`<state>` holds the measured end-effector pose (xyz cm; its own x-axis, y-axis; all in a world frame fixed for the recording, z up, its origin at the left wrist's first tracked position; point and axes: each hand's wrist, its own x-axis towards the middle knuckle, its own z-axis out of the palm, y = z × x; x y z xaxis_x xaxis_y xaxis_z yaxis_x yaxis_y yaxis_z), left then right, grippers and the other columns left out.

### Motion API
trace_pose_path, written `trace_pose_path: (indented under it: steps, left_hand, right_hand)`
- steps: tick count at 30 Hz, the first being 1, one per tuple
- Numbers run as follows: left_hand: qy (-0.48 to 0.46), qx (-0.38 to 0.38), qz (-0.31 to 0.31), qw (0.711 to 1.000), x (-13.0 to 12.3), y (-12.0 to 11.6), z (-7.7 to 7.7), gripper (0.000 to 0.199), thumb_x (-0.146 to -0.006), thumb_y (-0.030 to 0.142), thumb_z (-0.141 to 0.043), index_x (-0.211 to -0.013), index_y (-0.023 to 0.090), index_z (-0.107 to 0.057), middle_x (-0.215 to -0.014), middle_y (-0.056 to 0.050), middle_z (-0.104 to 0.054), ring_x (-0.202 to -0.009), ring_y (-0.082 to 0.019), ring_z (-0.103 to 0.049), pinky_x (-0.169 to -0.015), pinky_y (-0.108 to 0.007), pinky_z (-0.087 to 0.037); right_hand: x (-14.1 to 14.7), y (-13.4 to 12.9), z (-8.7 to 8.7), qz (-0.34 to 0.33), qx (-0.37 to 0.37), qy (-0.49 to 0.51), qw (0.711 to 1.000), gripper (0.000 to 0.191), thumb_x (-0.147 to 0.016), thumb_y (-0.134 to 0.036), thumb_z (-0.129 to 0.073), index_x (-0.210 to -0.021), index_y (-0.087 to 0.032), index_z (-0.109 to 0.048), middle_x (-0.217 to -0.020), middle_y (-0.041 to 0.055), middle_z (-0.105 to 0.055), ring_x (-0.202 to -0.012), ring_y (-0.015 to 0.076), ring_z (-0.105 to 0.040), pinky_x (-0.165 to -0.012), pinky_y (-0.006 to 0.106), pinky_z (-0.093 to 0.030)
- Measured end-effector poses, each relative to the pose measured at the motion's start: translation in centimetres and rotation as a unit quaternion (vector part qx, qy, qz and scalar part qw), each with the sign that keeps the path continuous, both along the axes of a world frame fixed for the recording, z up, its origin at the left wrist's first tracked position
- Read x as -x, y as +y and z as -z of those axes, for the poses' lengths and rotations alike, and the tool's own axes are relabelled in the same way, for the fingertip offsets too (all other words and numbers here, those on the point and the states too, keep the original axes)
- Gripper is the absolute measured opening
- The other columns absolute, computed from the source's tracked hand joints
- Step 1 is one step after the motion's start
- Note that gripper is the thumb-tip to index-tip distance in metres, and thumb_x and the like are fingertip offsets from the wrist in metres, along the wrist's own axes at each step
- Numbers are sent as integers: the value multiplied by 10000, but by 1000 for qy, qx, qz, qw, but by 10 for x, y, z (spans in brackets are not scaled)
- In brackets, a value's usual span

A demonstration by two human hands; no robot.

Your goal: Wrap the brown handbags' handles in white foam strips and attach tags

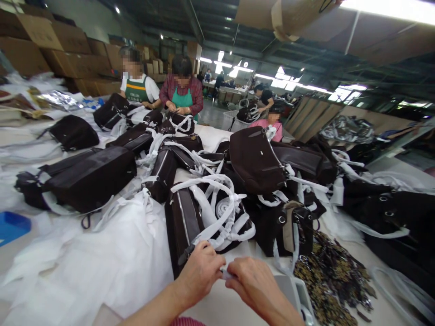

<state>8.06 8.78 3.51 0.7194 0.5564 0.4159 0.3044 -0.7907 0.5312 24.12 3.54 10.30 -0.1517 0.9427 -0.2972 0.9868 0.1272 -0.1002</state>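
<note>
My left hand (199,274) and my right hand (251,285) meet at the near edge of the table, their fingertips pinching a small white strip (224,273). Most of the strip is hidden by my fingers. Just beyond my left hand lies a dark brown handbag (183,222), its handles wrapped in white padding (217,210). A loose white band (282,258) hangs from a neighbouring dark bag (278,231). To the right of my right hand spreads a heap of metal bag chains (328,276).
Several dark bags and white non-woven sheets (78,258) cover the long table, with a blue object (13,226) at the left edge. Several co-workers (180,86) work across the table. Stacked cardboard cartons (68,54) stand behind them at the left.
</note>
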Motion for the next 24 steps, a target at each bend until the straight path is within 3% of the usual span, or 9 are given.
trace_pose_path:
  steps: [4, 6, 9, 12, 15, 18, 24]
  left_hand:
    - [15, 59, 9, 998, 5, 5, -3, 51, -853, 228, -559, -854, 181, -577, -795, -32, -612, -806, -187, -522, -828, -351, -391]
    - [31, 69, 58, 995, 13, 12, -10, 97, -838, 240, -589, -923, 192, -591, -887, -42, -639, -920, -202, -539, -930, -385, -357]
    - [52, 91, 112, 988, 27, 27, -21, 236, -845, 222, -570, -1080, 229, -577, -1082, -51, -644, -1159, -226, -474, -1080, -459, -206]
    - [58, 110, 104, 987, 34, 37, -23, 211, -876, 181, -490, -1046, 232, -604, -1058, -54, -645, -1115, -212, -501, -1076, -461, -220]
    - [51, 96, 120, 987, 34, 40, -20, 157, -876, 195, -496, -971, 215, -620, -995, -61, -633, -995, -198, -537, -1024, -417, -302]
    - [59, 67, 145, 985, 32, 39, -18, 157, -858, 219, -539, -1005, 210, -596, -1034, -74, -619, -1023, -213, -529, -1015, -411, -326]
    - [86, -43, 128, 987, 32, 34, -14, 244, -912, 241, -478, -1136, 157, -525, -1091, -107, -618, -1097, -227, -500, -1039, -431, -298]
  right_hand:
    - [0, 1, 6, -21, -13, 39, 999, 107, -806, -280, -627, -735, -221, -681, -743, 22, -727, -719, 190, -649, -555, 315, -217]
    - [-1, -1, 8, -18, -13, 59, 998, 136, -807, -270, -613, -693, -220, -668, -705, 6, -717, -687, 169, -641, -556, 313, -213]
    - [-3, -4, 10, 7, -14, 66, 998, 189, -812, -263, -591, -640, -213, -650, -645, -4, -698, -633, 149, -623, -551, 312, -202]
    - [-2, -5, 10, 25, -14, 65, 997, 208, -814, -275, -574, -631, -212, -649, -626, 0, -693, -605, 147, -614, -543, 310, -191]
    - [0, -4, 9, 30, -10, 60, 998, 200, -808, -270, -568, -636, -216, -655, -634, 7, -700, -610, 155, -623, -541, 314, -183]
    - [-1, -4, 9, 36, -2, 52, 998, 204, -815, -272, -560, -645, -219, -658, -641, 18, -707, -618, 168, -636, -544, 317, -187]
    - [-3, -9, 10, 54, 15, 50, 997, 252, -850, -277, -515, -645, -213, -645, -648, 31, -710, -635, 176, -654, -547, 311, -209]
